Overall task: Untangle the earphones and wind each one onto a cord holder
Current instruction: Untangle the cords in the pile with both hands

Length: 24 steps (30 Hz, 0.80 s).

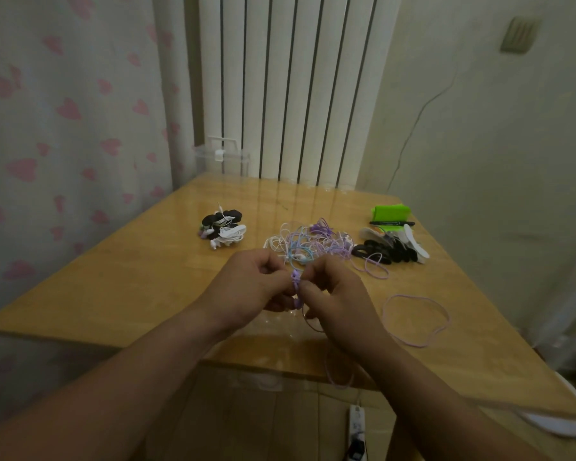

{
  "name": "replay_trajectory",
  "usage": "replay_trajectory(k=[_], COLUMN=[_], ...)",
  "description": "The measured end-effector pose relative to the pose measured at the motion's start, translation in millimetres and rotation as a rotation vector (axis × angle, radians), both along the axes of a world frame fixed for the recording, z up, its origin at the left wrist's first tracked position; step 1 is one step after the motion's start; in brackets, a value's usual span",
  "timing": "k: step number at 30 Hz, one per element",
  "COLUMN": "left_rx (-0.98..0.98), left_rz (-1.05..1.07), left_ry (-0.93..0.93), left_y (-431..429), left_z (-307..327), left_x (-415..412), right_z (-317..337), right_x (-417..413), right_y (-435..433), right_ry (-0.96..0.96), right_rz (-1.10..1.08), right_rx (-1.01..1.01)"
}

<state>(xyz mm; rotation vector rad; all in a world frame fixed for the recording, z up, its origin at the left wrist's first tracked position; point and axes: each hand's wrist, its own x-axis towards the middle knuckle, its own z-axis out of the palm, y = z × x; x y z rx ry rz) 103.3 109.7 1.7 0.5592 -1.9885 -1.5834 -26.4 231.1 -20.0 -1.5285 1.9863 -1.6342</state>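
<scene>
My left hand and my right hand meet over the table's middle and pinch a purple earphone between their fingertips. Its purple cord loops out to the right on the table and also hangs down over the front edge. Just behind my hands lies a tangle of white, blue and purple earphones. At the back left sits a pile of wound earphones on black holders. A heap of empty black cord holders lies at the right.
The wooden table stands against a radiator and a heart-print curtain. A green object, a black pen and white strips lie at the back right. A clear plastic box is at the back. A power strip lies on the floor.
</scene>
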Motion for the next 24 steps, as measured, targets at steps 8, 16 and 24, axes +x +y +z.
replay_trajectory(k=[8,16,24], left_rx=[-0.159,-0.416,-0.267], left_rz=[-0.046,0.048,0.066], left_ry=[-0.098,-0.159,-0.190], left_y=[-6.1,-6.0,0.5], left_z=[-1.8,-6.2,-8.9], left_x=[0.5,-5.3,-6.8], right_z=[14.9,4.7,-12.7], right_x=[-11.7,-9.4,5.4], right_y=[5.8,2.2,-2.5], right_ry=[0.389,0.555,0.336], right_rz=[0.016,-0.153,-0.233], right_rx=[0.129,0.174,0.066])
